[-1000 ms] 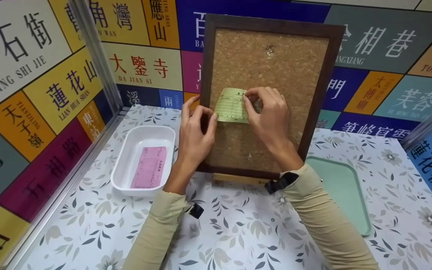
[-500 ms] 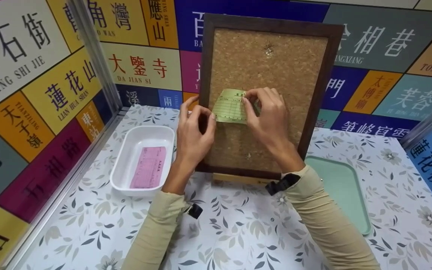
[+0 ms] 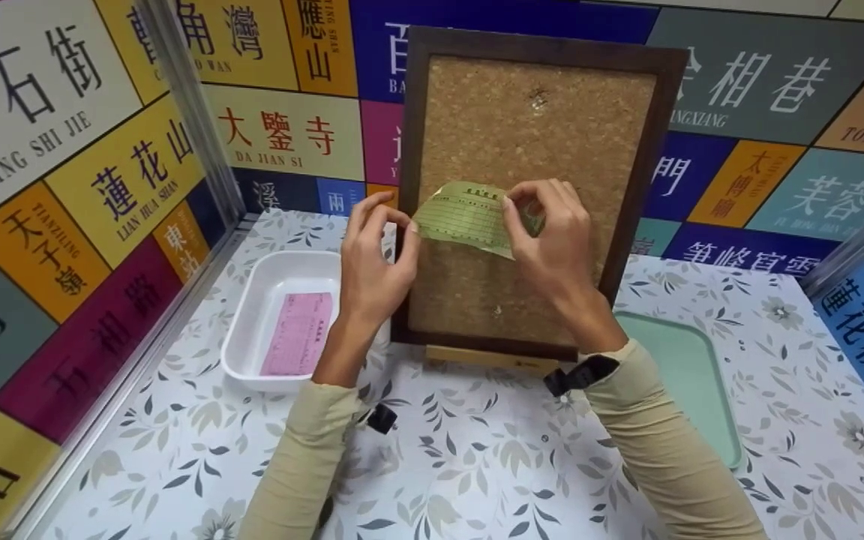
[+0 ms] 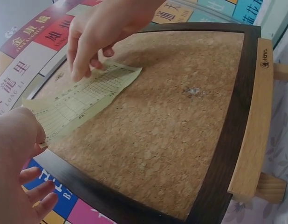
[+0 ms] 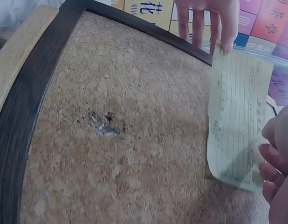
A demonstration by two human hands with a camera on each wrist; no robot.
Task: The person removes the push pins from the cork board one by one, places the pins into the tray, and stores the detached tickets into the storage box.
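A pale green printed slip bows out in front of a dark-framed cork board. My left hand pinches the slip's left end between thumb and index finger; in the left wrist view its other fingers hang loose beyond the frame. My right hand has thumb and index finger pinched together at the slip's printed top edge. Whether a small thing also sits between those right fingertips is hidden. In the right wrist view the slip stands curved over the cork, and the right fingers curl beside its edge.
A white tub at the left holds a pink slip. A light green tray lies at the right, partly behind the right forearm. A wooden stand supports the board. Worn pale spots mark the cork.
My left hand has shifted left and my right hand right. The green slip between them has come away from the cork and bends, with more of it showing.
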